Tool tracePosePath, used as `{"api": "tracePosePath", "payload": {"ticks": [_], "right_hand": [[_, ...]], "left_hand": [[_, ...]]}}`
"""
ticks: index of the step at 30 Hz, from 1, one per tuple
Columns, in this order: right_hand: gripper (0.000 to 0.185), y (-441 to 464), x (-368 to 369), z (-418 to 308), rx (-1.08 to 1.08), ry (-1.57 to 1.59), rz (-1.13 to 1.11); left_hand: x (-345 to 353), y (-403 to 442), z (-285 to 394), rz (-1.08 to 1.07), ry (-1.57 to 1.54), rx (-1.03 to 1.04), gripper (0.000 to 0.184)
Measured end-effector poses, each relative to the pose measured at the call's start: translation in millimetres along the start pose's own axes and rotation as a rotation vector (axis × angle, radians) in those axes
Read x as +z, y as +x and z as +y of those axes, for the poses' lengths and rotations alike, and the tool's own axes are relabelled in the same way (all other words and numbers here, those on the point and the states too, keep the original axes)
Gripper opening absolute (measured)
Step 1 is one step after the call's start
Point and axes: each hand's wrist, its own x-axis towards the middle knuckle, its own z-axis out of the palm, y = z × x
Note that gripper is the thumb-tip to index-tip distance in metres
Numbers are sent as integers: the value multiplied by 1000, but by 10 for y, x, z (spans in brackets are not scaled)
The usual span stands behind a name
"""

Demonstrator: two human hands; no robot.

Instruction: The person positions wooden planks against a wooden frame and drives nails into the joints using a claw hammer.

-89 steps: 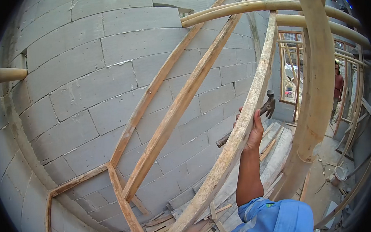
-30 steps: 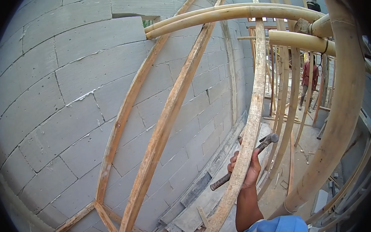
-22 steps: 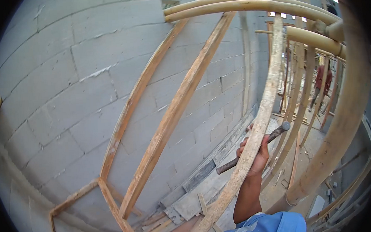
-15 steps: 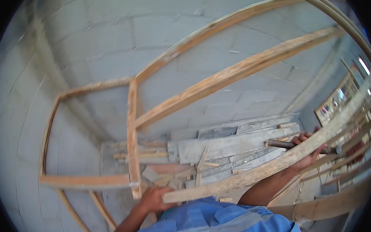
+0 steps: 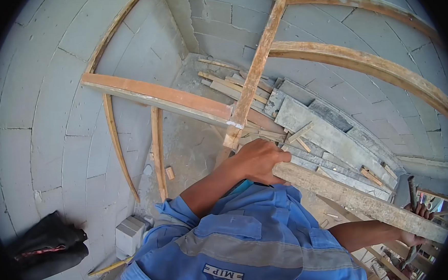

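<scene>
A long, rough wooden beam (image 5: 361, 198) slants across in front of my body, from the middle of the view down to the right. My left hand (image 5: 260, 161) grips its near end, beside the lower joint of a wooden frame (image 5: 258, 71). Farther along, my right hand (image 5: 416, 225) is wrapped round the beam close to its other end. The same hand also clasps a dark, rod-like tool (image 5: 412, 186) that resembles a hammer, upright against the beam. Its head is not clearly visible.
Grey block walls (image 5: 42, 100) surround the corner, with the frame in front of them. Planks and boards (image 5: 310, 122) lie piled on the floor. A dark garment (image 5: 51, 248) hangs at the left wall, near grey blocks (image 5: 131, 235). More timber is at lower right.
My view has turned left and down, so the frame and planks appear tilted. The beam now slopes down to the right instead of up. Both hands keep hold of it.
</scene>
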Motion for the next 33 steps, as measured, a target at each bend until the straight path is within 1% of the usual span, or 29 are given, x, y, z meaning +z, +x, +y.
{"api": "tracePosePath", "payload": {"ticks": [3, 6, 7, 10, 11, 14, 16, 17, 18, 19, 22, 23, 24, 26, 29, 30, 31, 33], "right_hand": [[88, -86, -18, 199, -95, 8, 63], [76, -189, 332, 445, -69, 95, -73], [74, -195, 383, 437, -52, 115, -62], [70, -320, 682, 471, -150, -121, 213], [70, -342, 633, 452, -129, -127, 203], [69, -353, 644, 498, -107, -167, 254], [71, -287, 275, 394, -37, 0, 66], [72, -268, 223, 368, 9, 78, -22], [73, -275, 171, 379, -20, 44, 31], [74, -298, 268, 416, -48, 10, 86], [76, -319, 300, 419, -28, -42, 185], [76, -248, 189, 389, 35, 59, 79], [75, -244, 81, 369, 31, 59, 110], [72, -282, 206, 378, 24, 60, 170], [69, -212, 85, 416, 25, 154, 72], [68, -199, 79, 434, 32, 184, 34], [68, -174, 72, 446, 33, 206, 19], [66, -146, 62, 472, 9, 176, 57]], "left_hand": [[-43, 24, -18, 6, -1, 13, 49], [-91, 95, -56, -6, -13, 24, 50], [-89, 91, -64, -13, -23, 24, 50], [-58, 73, -58, -32, -52, 15, 51], [-64, 75, -73, -35, -53, 10, 52], [82, -39, -64, 131, -40, 19, 59], [98, -192, -99, 391, -26, 72, 69], [64, -290, -130, 521, -19, 105, 74], [-7, -458, -227, 610, 67, 77, 87], [-41, -644, -346, 698, 152, 49, 101], [333, -1037, -720, 807, 115, -211, 126], [415, -1032, -755, 739, 168, -263, 130], [521, -967, -791, 841, 84, -257, 125], [739, -836, -869, 1046, -97, -238, 115], [847, -791, -1048, 1033, -272, -182, 102], [861, -787, -1120, 1016, -304, -193, 100], [856, -800, -1160, 996, -337, -211, 98], [880, -831, -1216, 985, -389, -236, 93]]}}
